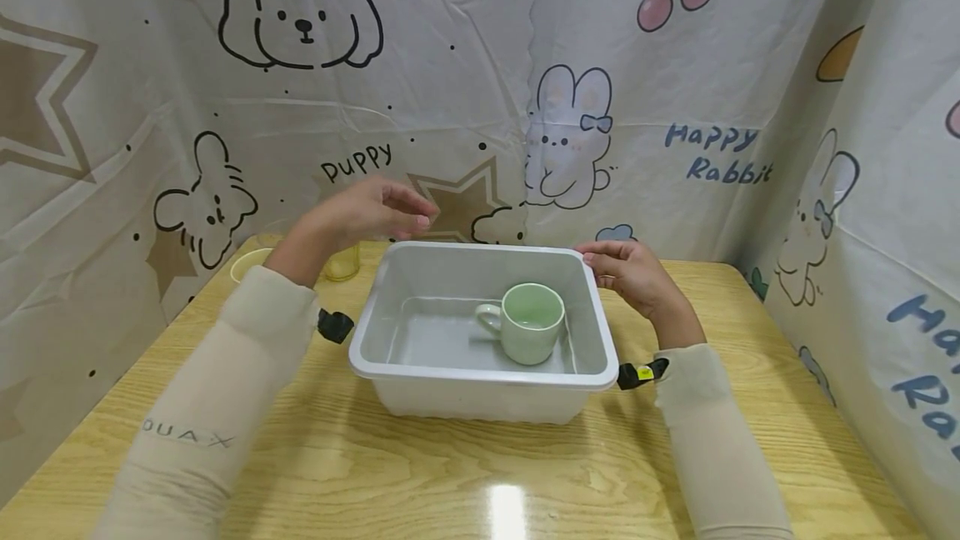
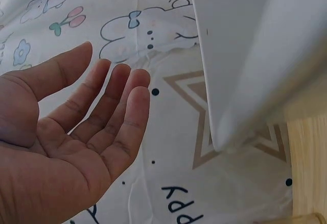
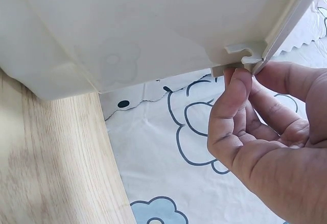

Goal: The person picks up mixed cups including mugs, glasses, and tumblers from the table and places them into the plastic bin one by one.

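A white plastic tub [image 1: 480,397] stands on the wooden table, with a light green mug [image 1: 529,338] upright in its right half, handle to the left. My right hand [image 1: 630,275] is at the tub's far right corner. In the right wrist view, the thumb and forefinger of the right hand [image 3: 265,117] pinch the tub's rim [image 3: 291,25] near a moulded corner piece. Raised beyond the tub's far left corner is my left hand [image 1: 375,208], holding nothing. Its fingers are loosely bent, apart from the tub wall [image 2: 235,45] in the left wrist view.
Behind my left forearm stand a yellowish see-through glass [image 1: 342,263] and a pale yellow rim [image 1: 247,262], partly hidden by the arm. A printed cloth [image 1: 465,107] hangs along the back and sides of the wooden table [image 1: 420,473].
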`<state>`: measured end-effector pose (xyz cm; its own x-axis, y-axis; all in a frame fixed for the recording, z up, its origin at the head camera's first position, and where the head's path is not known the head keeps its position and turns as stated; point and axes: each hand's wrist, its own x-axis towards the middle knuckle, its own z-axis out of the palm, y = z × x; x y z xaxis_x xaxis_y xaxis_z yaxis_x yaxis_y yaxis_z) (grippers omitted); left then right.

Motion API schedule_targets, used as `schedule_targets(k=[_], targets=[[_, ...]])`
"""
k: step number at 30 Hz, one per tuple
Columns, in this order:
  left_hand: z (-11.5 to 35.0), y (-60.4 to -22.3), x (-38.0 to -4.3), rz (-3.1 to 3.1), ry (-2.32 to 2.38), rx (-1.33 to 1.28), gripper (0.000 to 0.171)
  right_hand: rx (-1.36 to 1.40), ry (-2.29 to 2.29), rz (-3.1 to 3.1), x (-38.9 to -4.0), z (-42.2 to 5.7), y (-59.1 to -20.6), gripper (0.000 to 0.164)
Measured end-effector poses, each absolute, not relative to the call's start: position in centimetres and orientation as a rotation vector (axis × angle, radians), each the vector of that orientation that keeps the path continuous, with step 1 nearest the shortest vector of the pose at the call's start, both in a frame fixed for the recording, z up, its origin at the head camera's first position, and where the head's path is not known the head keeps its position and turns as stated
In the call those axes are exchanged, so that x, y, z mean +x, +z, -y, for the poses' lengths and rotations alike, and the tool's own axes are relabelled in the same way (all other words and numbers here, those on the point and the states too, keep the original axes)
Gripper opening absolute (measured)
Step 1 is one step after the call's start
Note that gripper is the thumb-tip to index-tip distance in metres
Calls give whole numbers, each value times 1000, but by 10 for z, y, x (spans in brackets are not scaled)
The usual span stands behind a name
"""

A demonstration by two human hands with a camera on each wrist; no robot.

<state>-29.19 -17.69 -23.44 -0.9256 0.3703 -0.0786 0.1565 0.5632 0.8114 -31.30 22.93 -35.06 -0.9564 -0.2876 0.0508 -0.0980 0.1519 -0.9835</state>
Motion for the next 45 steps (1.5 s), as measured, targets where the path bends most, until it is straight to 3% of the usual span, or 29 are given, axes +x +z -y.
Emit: schedule_targets(k=[45], targets=[[326,-286,-250,-2529,1438,275,49,-339,-1927,-2259,-314,-229,-350,36]])
